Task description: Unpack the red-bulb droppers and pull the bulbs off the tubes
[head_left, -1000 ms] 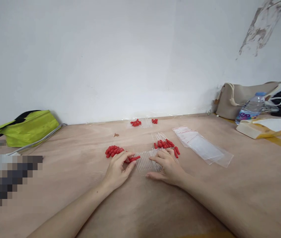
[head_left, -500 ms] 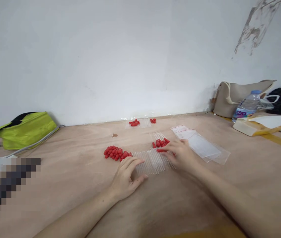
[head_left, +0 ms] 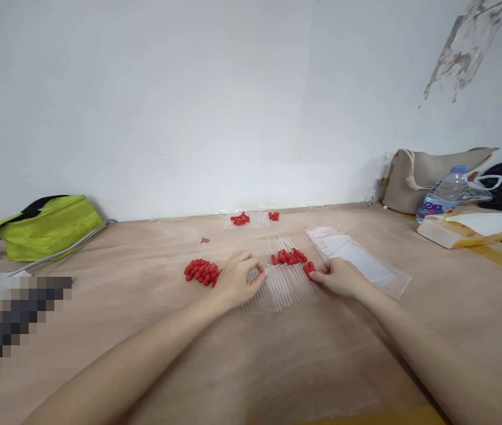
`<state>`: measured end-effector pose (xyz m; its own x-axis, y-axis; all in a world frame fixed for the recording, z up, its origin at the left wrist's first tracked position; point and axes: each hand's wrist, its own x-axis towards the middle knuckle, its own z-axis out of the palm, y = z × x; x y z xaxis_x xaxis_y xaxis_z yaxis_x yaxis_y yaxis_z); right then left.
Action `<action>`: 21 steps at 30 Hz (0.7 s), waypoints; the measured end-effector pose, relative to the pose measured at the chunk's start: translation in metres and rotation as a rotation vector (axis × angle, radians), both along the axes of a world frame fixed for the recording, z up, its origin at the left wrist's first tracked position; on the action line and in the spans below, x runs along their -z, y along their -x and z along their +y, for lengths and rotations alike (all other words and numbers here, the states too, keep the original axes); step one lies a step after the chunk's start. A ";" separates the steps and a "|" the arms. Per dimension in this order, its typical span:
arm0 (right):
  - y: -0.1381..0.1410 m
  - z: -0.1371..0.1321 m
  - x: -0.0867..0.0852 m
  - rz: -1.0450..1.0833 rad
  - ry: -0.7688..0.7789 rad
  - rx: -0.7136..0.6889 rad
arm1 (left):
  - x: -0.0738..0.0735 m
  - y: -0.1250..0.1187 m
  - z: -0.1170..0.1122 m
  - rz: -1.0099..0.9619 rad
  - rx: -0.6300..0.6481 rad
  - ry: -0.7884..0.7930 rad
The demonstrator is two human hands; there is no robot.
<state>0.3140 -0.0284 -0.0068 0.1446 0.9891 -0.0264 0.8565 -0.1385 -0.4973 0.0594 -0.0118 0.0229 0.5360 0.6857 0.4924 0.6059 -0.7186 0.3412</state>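
Observation:
A row of clear thin tubes (head_left: 283, 289) lies side by side on the table. My left hand (head_left: 238, 280) is over the row's left end, thumb and fingertips brought together at the tubes' upper ends; what they pinch is too small to make out. My right hand (head_left: 339, 276) is at the row's right end, its thumb and fingertips closed on a red rubber bulb (head_left: 309, 271), with another red bulb against it. Beyond the row, more tubes with red bulbs (head_left: 290, 256) on them lie together. A pile of loose red bulbs (head_left: 201, 271) sits left of my left hand.
Clear zip bags (head_left: 361, 257) lie right of the tubes. Near the wall is a bag with small red pieces (head_left: 240, 219). A lime-green pouch (head_left: 51, 227) lies left. A water bottle (head_left: 443, 195), a beige bag (head_left: 410, 183) and an opened packet (head_left: 455, 230) stand right.
My left hand has moved up and slightly right, its fingers coming together. My right hand has shifted right and down from the bulb-tipped tubes, and red bulbs now lie at its fingertips.

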 end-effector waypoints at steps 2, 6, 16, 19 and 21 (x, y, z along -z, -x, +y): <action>-0.002 0.000 -0.001 0.016 0.016 0.001 | -0.006 -0.019 0.018 0.081 -0.051 0.065; -0.007 -0.001 -0.004 0.062 0.014 -0.005 | -0.008 -0.051 0.049 0.233 -0.151 0.188; -0.010 0.002 -0.004 -0.022 -0.066 0.081 | 0.002 -0.068 0.060 0.256 -0.238 0.287; -0.011 0.003 -0.002 -0.025 -0.061 0.086 | 0.002 -0.063 0.054 0.210 -0.278 0.262; -0.010 0.003 -0.001 -0.030 -0.081 0.087 | 0.001 -0.051 0.047 0.174 -0.300 0.230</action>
